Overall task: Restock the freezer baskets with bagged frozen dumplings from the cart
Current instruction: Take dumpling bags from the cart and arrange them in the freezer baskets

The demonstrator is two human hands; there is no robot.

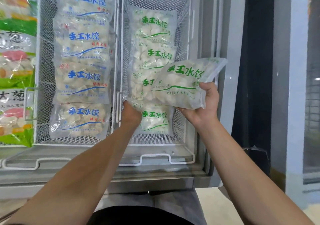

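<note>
My right hand (201, 105) grips a clear bag of dumplings with green lettering (181, 84), tilted above the right freezer basket (187, 34). That white wire basket holds several green-lettered bags (154, 27) in an overlapping row. My left hand (131, 113) reaches into the same basket and grips the left edge of the nearest green-lettered bag (155, 119); its fingers are hidden behind the bag. The left basket (45, 68) holds several blue-lettered dumpling bags (83, 55).
Colourful green and pink printed bags (15, 68) fill the compartment at the far left. The freezer's grey front rim (103, 157) with white wire handles runs below the baskets. A dark pillar (254, 86) stands to the right. The cart is out of view.
</note>
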